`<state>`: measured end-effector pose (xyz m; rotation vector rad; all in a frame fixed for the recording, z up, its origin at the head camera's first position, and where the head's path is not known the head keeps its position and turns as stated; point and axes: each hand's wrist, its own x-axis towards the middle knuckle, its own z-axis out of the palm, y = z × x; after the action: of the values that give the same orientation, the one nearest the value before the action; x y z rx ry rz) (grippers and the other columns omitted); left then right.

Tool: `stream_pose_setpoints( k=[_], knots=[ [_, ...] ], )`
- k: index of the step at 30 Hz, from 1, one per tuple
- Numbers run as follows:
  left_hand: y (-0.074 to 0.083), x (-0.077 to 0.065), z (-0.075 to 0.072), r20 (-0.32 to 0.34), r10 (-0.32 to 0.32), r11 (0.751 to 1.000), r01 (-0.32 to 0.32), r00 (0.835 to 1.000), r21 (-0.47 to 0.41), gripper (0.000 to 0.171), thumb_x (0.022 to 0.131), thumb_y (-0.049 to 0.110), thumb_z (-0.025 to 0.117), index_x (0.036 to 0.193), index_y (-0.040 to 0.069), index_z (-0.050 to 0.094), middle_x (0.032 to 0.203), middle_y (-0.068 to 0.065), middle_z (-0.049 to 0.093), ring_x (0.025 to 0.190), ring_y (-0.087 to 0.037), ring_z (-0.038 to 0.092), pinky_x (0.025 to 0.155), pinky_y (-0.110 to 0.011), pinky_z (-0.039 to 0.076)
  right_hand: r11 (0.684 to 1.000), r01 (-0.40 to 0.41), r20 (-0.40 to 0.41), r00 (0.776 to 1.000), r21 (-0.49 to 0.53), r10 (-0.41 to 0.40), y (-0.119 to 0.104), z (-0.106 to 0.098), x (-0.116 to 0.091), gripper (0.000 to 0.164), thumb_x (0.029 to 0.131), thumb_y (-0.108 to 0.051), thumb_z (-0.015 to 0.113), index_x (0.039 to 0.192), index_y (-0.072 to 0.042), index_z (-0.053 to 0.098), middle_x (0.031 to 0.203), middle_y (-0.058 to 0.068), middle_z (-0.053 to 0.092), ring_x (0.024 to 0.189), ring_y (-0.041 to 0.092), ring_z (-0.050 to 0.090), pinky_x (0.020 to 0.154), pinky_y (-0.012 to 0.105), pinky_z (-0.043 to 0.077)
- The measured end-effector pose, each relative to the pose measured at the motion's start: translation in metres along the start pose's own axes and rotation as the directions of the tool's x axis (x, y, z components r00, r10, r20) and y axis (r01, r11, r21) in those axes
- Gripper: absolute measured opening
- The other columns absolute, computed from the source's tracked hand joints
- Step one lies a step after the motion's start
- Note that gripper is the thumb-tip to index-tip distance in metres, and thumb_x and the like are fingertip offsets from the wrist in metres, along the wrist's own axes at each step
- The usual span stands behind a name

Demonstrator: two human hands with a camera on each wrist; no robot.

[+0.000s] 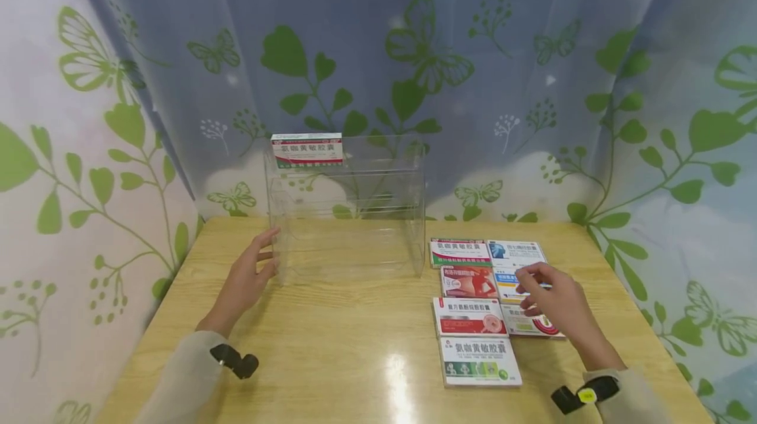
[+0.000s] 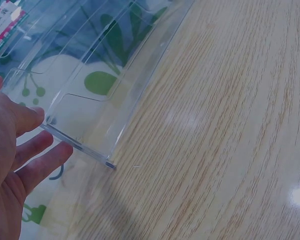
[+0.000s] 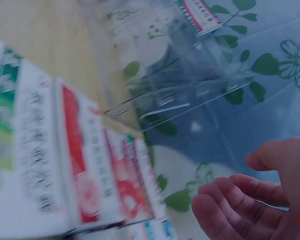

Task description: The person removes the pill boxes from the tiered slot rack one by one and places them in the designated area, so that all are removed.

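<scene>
A clear acrylic display rack (image 1: 349, 246) with stepped tiers stands at the back of the table. My left hand (image 1: 247, 282) is at the rack's left side, its fingertips right at the side panel's edge and its fingers loosely extended. One red, white and green medicine box (image 1: 307, 151) stands on the top tier, at the left end. My right hand (image 1: 558, 299) hovers over the right column of medicine boxes lying flat, fingers loosely bent with nothing between them. Under it, a blue, yellow and white box (image 1: 507, 284) and a white box with a red ring (image 1: 532, 323) are partly hidden.
More boxes lie in two columns: a red-and-green one (image 1: 460, 252), a blue-and-white one (image 1: 517, 253), a red one (image 1: 468, 281), a white-and-red one (image 1: 470, 317) and a white-and-green one (image 1: 480, 361). Patterned curtains (image 1: 355, 29) enclose the wooden table (image 1: 331, 352) behind and at both sides.
</scene>
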<state>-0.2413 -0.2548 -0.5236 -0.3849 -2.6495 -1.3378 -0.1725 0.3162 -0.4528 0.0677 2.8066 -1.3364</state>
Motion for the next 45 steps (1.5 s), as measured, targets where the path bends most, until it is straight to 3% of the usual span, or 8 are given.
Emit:
stream_pose_setpoints(
  k=[10,15,23,28,34,41,45],
  knots=[
    [0.002,-0.001,-0.001,-0.007,-0.008,1.0,0.008,1.0,-0.004,0.068,0.109,-0.003,0.061,0.169,0.015,0.035,0.162,-0.031,0.045,0.134,-0.053,0.063,0.094,-0.045,0.07,0.986,0.166,-0.063,0.984,0.008,-0.166,-0.077,-0.003,0.044,0.055,0.114,-0.049,0.056,0.134,0.001,0.065,0.113,0.025,0.074,0.082,0.02,0.076,0.069,0.029,0.07],
    [0.003,-0.001,-0.001,-0.002,-0.011,1.0,0.011,1.0,-0.001,0.069,0.109,-0.002,0.061,0.17,0.016,0.034,0.163,-0.031,0.044,0.135,-0.053,0.063,0.095,-0.046,0.069,0.977,0.208,-0.07,0.976,0.049,-0.204,-0.116,-0.002,0.067,0.051,0.113,-0.047,0.057,0.134,-0.001,0.066,0.115,0.024,0.073,0.085,0.024,0.076,0.072,0.032,0.071],
    [0.002,-0.002,-0.002,-0.001,-0.014,1.0,0.014,1.0,-0.007,0.068,0.11,-0.001,0.061,0.17,0.016,0.034,0.164,-0.03,0.044,0.136,-0.053,0.062,0.096,-0.048,0.069,0.956,0.279,-0.069,0.959,0.09,-0.274,-0.175,0.007,0.105,0.043,0.113,-0.041,0.061,0.132,-0.004,0.069,0.112,0.021,0.072,0.085,0.024,0.077,0.07,0.027,0.07],
    [0.002,-0.002,-0.001,0.002,-0.012,1.0,0.012,1.0,-0.02,0.068,0.109,-0.001,0.061,0.17,0.016,0.035,0.164,-0.031,0.044,0.136,-0.054,0.062,0.095,-0.046,0.069,0.936,0.342,-0.091,0.938,0.08,-0.335,-0.203,0.023,0.125,0.04,0.112,-0.04,0.062,0.132,-0.006,0.07,0.113,0.018,0.072,0.098,0.035,0.077,0.076,0.032,0.071],
    [-0.001,-0.001,0.0,-0.004,-0.004,1.0,0.004,1.0,-0.011,0.067,0.11,0.0,0.062,0.17,0.014,0.035,0.163,-0.03,0.045,0.135,-0.052,0.063,0.094,-0.046,0.07,0.928,0.366,-0.057,0.93,0.069,-0.362,-0.23,0.047,0.141,0.035,0.112,-0.038,0.061,0.134,-0.011,0.069,0.124,0.014,0.072,0.109,0.029,0.074,0.087,0.042,0.071],
    [-0.001,-0.001,-0.001,-0.004,-0.004,1.0,0.004,1.0,-0.012,0.066,0.11,0.001,0.061,0.169,0.013,0.035,0.164,-0.029,0.045,0.136,-0.051,0.063,0.095,-0.045,0.069,0.902,0.431,0.024,0.902,-0.006,-0.43,-0.254,0.082,0.161,0.039,0.112,-0.036,0.063,0.141,-0.01,0.066,0.138,0.01,0.071,0.13,0.029,0.066,0.114,0.049,0.056],
    [0.0,-0.001,-0.001,-0.006,-0.004,1.0,0.004,1.0,-0.007,0.066,0.11,0.001,0.062,0.169,0.013,0.036,0.163,-0.03,0.046,0.135,-0.051,0.064,0.094,-0.046,0.07,0.88,0.473,0.105,0.878,-0.049,-0.466,-0.264,0.104,0.168,0.05,0.114,-0.033,0.061,0.158,-0.011,0.055,0.161,0.01,0.057,0.149,0.032,0.053,0.126,0.052,0.047]
  ],
)
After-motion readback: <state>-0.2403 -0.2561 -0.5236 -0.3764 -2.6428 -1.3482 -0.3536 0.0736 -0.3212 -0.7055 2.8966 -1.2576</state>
